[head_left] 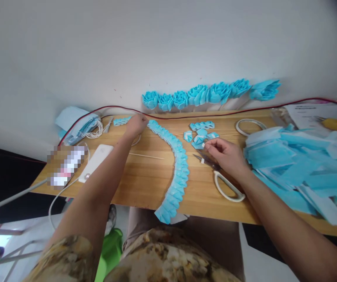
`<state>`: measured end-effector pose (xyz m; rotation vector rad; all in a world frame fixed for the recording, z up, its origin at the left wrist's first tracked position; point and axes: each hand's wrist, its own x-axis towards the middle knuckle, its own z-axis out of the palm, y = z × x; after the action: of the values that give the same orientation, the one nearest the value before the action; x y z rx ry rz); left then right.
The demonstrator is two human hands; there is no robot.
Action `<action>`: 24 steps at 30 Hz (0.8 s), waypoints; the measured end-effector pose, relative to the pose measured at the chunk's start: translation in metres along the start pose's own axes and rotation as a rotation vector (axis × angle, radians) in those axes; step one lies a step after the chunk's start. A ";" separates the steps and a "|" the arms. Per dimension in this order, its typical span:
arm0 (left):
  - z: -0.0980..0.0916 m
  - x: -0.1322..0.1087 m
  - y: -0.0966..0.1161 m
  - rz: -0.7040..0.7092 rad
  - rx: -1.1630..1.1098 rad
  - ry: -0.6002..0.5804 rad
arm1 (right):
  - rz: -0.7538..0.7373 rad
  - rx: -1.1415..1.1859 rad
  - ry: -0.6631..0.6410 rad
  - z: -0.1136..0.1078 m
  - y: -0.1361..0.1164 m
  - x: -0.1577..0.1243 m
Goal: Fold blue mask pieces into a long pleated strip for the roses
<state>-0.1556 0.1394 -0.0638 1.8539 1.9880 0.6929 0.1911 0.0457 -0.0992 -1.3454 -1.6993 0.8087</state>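
Note:
A long curved strip of folded blue petals (180, 162) runs from the back of the wooden table to its front edge. At its far end my left hand (138, 124) is closed; what its fingers pinch, if anything, is too small to name. My right hand (225, 153) pinches a small white piece (204, 145) beside several folded blue pieces (201, 135). Under and in front of that hand lie scissors with white handles (228, 188), a bit of white on their blades. A thin wooden stick (146, 156) lies left of the petal strip.
Blue fabric flowers (197, 95) stand along the wall behind a red-black cable. A heap of blue and white fabric (300, 160) covers the right side, near a roll of tape (249, 121). At left are a white power bank (96, 162), a phone (67, 166) and a plastic bag (78, 123).

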 end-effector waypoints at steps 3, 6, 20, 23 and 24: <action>-0.003 -0.008 0.005 -0.020 -0.115 0.115 | 0.011 0.053 0.015 -0.001 0.004 0.000; -0.004 -0.020 0.011 -0.071 -0.527 0.093 | 0.019 0.111 0.036 -0.003 -0.002 0.002; 0.004 -0.057 0.031 -0.140 -1.256 -0.287 | -0.200 0.194 -0.037 0.043 -0.084 0.059; 0.006 -0.061 0.032 -0.124 -1.285 -0.340 | -0.209 0.305 -0.039 0.062 -0.080 0.068; 0.007 -0.062 0.033 -0.122 -1.287 -0.355 | -0.187 0.342 -0.055 0.066 -0.078 0.069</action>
<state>-0.1186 0.0795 -0.0563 0.9352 0.9357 1.1155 0.0894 0.0950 -0.0498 -0.9265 -1.6120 0.9813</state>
